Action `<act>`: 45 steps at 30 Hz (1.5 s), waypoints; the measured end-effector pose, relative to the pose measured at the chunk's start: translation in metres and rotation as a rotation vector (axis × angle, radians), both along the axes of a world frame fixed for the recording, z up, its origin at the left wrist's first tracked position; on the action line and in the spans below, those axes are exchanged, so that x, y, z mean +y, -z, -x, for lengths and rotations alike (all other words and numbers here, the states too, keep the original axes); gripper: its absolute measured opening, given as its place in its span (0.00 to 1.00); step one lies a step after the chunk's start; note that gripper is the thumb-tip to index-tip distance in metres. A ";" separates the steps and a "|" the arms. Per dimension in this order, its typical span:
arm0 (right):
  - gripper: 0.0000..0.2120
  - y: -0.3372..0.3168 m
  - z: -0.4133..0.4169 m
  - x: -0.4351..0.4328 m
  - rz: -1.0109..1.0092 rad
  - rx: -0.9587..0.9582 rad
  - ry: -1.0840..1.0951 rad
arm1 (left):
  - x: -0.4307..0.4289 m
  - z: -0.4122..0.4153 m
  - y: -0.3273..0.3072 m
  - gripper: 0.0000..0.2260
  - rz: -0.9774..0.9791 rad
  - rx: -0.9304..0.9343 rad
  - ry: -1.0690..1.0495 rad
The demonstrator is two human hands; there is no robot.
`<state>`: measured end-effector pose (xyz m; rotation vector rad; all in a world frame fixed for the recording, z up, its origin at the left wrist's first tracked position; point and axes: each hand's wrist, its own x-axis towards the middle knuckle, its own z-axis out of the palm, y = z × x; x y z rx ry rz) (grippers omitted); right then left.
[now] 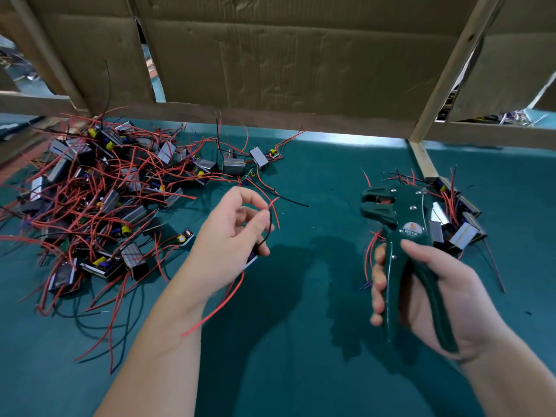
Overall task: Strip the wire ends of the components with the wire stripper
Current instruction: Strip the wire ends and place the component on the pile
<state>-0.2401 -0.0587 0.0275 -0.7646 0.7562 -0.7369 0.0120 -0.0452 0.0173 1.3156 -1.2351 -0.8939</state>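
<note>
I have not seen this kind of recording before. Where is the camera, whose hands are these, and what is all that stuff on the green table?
There is no machine here. A person works bare-handed, and the single picture comes from a camera worn on their head, looking down. The left hand holds a small component and pinches its thin wires. The right hand has its grip on a green wire stripper, with nothing in its jaws yet. On the green table a big pile of wired components lies at left and a smaller pile at right. Cardboard walls the back.
</note>
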 end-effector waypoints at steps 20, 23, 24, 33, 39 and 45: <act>0.24 0.005 -0.013 0.012 0.041 -0.195 -0.355 | 0.000 0.017 0.002 0.12 0.070 -0.112 0.063; 0.23 0.006 -0.015 0.014 0.069 -0.204 -0.400 | -0.003 0.026 0.004 0.12 0.184 -0.059 -0.137; 0.23 0.007 -0.016 0.015 0.080 -0.201 -0.413 | -0.002 0.029 0.004 0.13 0.211 -0.057 -0.186; 0.24 0.011 -0.026 0.022 0.101 -0.196 -0.366 | 0.005 0.045 0.005 0.13 0.307 -0.208 -0.371; 0.22 0.012 -0.029 0.024 0.093 -0.200 -0.349 | 0.008 0.052 0.002 0.13 0.354 -0.186 -0.371; 0.28 0.012 -0.031 0.024 0.105 -0.125 -0.299 | 0.009 0.051 0.000 0.07 0.384 -0.143 -0.245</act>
